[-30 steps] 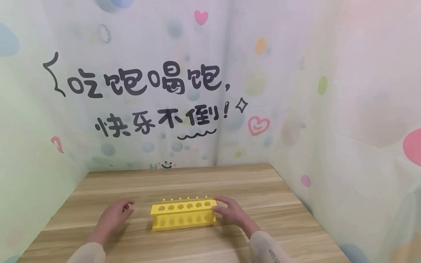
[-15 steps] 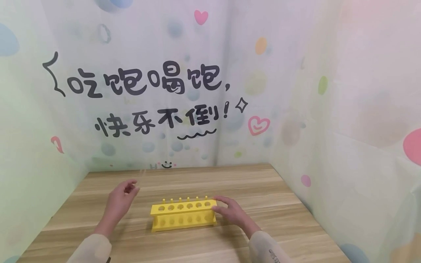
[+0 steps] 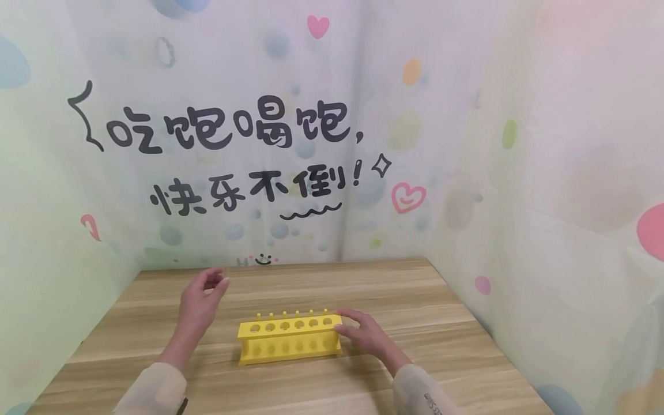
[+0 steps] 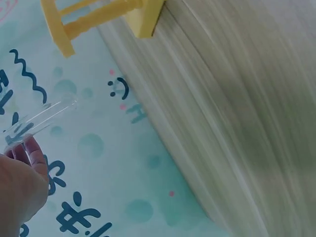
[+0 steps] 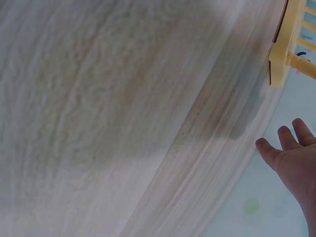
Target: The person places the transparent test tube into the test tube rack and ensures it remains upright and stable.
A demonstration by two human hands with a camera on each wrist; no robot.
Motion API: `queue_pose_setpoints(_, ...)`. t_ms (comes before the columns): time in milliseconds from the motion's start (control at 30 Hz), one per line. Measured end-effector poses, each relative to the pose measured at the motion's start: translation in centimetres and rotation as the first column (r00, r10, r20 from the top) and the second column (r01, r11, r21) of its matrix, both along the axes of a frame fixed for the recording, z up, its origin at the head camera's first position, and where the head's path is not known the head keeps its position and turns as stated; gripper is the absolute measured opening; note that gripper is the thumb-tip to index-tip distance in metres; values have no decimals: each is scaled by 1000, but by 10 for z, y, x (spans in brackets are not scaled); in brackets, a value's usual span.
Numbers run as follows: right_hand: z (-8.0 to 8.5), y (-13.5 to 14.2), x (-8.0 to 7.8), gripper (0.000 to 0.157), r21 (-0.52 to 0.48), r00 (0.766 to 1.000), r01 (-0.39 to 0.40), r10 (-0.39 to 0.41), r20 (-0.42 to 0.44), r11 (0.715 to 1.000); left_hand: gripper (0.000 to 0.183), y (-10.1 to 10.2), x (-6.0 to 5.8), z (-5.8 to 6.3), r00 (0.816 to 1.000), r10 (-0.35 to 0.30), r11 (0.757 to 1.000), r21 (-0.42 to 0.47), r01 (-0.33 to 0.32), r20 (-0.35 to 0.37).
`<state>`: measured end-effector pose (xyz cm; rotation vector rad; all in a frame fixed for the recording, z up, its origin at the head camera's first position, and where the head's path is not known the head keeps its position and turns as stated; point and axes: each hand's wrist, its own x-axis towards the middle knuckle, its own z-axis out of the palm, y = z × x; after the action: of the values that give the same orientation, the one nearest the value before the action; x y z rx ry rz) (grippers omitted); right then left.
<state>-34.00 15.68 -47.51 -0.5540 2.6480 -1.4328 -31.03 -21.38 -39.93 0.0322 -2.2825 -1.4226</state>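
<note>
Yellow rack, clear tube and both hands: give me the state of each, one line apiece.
Yellow rack: upright on the table, no tube in its six holes, pegs bare.
Clear tube: held clear of the rack, no contents visible.
Left hand: above the table, fingers pinching the tube near one end.
Right hand: thumb and forefinger gripping the rack's right end.

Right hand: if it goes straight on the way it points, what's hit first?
Likely the yellow rack. In the head view, the right hand points at its end; depth is unclear, so it may already touch.
</note>
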Motion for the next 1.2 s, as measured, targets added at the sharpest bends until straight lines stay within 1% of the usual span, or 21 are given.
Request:
queue_pose_setpoints(267,1,0,1,49,-8,1000,-4,4,-3,1000,40,20,3,7,998,-51,997,64,54,-41)
queue_pose_setpoints(467,0,0,-1,49,-4,1000,-7,7,-6,1000,34,36,7,5,992,-107,990,83,113,-67)
queue_pose_setpoints(633,0,0,-1,49,-3,1000,-7,7,-8,1000,34,44,12,0,988,-139,986,85,144,-66)
queue_pose_setpoints(700,0,0,-1,49,-3,1000,-9,9,-10,1000,34,46,14,-2,988,-140,986,82,145,-65)
queue_pose_setpoints(933,-1,1,-2,49,-7,1000,-16,16,-17,1000,33,45,16,-15,990,-138,987,82,141,-42)
queue_pose_setpoints(1200,-1,1,-1,49,-12,1000,-9,9,-10,1000,30,42,17,-29,989,-149,987,58,149,-6)
